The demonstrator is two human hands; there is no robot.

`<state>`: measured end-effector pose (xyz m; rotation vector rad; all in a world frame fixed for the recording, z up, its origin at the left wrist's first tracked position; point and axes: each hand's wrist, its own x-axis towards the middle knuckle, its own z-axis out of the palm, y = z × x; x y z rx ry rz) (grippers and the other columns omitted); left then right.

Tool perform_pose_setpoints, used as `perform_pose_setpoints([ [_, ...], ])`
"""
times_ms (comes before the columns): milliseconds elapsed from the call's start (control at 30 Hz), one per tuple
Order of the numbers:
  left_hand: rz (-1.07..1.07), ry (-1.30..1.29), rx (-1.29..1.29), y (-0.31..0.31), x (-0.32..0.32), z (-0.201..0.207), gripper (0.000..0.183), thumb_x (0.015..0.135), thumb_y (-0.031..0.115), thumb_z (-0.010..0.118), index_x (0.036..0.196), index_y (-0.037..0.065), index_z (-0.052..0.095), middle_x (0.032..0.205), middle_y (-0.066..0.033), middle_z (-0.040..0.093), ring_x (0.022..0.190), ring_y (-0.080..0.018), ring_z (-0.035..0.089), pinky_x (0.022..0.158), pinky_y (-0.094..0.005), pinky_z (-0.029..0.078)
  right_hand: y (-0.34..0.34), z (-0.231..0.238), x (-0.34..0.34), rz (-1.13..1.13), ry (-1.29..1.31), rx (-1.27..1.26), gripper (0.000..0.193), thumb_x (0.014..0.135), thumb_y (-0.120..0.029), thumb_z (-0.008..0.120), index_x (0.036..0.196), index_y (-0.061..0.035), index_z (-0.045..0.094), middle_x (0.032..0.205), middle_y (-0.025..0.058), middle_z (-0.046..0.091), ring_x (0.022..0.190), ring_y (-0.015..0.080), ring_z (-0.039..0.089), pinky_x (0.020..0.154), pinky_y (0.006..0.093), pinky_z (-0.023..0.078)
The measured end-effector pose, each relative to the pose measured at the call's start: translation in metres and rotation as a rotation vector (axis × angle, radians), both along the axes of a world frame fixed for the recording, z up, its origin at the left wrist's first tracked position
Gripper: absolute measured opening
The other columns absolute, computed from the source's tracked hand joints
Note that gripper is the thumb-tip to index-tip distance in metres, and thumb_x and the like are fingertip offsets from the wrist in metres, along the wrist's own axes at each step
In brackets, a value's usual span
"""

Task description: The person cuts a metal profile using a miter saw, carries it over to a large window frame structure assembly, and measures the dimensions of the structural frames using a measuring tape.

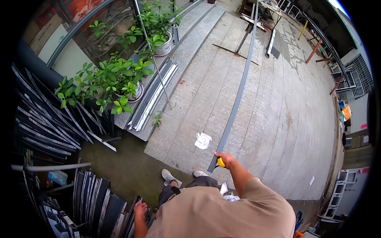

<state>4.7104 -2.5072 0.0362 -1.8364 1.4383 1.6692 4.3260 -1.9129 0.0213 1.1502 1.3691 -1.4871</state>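
A long grey metal profile (237, 100) slants from beside my feet toward the far work stand. My right hand (227, 159) grips it close to its near end, with the thumb across the bar. A yellow tape measure (221, 162) is in that same hand, against the profile. Low on the left hangs my left hand (140, 208), fingers loosely bent and apart, with nothing visible in it. It is nearest to a row of dark profiles (112, 212) stacked on edge; whether it touches them I cannot tell.
Potted plants (135, 92) and more profiles (152, 95) stand on the stone step at left. Bundled profiles (47, 119) fill the left side. Crumpled white paper (203, 141) lies on the paving. A far stand (249, 28) and racks (337, 75) edge the yard.
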Motion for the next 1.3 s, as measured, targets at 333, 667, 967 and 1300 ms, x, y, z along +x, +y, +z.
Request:
perform_pose_setpoints([
  [333, -0.507, 0.13, -0.111, -0.098, -0.365, 0.034, 0.029, 0.107, 0.017, 0.06, 0.135, 0.014, 0.065, 0.104, -0.0043, 0.075, 0.08, -0.0122, 0.071, 0.068, -0.0264, 0.058, 0.03, 0.025, -0.022, -0.089, 0.055, 0.184, 0.055, 0.086, -0.041, 0.093, 0.113, 0.0033, 0.075, 0.111, 0.0136, 0.076, 0.095, 0.028, 0.072, 0.09, 0.0439, 0.058],
  [667, -0.852, 0.022, 0.016, 0.005, -0.561, 0.013, 0.041, 0.107, 0.02, 0.063, 0.146, 0.007, 0.062, 0.116, -0.0087, 0.077, 0.097, -0.0178, 0.074, 0.081, -0.0338, 0.059, 0.064, 0.011, -0.08, -0.117, -0.022, -0.075, 0.05, 0.089, -0.038, 0.09, 0.116, 0.0013, 0.075, 0.11, 0.0101, 0.078, 0.094, 0.0254, 0.072, 0.087, 0.0428, 0.06],
  [967, -1.454, -0.199, 0.022, 0.031, -0.78, -0.056, 0.03, 0.102, 0.029, 0.068, 0.118, 0.006, 0.081, 0.099, -0.0072, 0.079, 0.081, -0.0177, 0.073, 0.074, -0.0374, 0.058, 0.092, 0.011, -0.219, -0.086, -0.097, -0.064, 0.057, 0.089, -0.044, 0.089, 0.12, 0.0017, 0.074, 0.11, 0.0083, 0.077, 0.095, 0.0223, 0.071, 0.089, 0.0392, 0.057],
  [1300, -1.372, 0.27, 0.182, 0.227, -1.232, -0.02, 0.042, 0.104, 0.021, 0.063, 0.14, -0.001, 0.066, 0.111, -0.0096, 0.077, 0.096, -0.0158, 0.072, 0.089, -0.0322, 0.058, 0.148, -0.033, -0.326, 0.598, -0.38, 0.297, 0.08, 0.082, -0.065, 0.084, 0.121, 0.0046, 0.077, 0.121, 0.0183, 0.078, 0.106, 0.0279, 0.073, 0.095, 0.0432, 0.057],
])
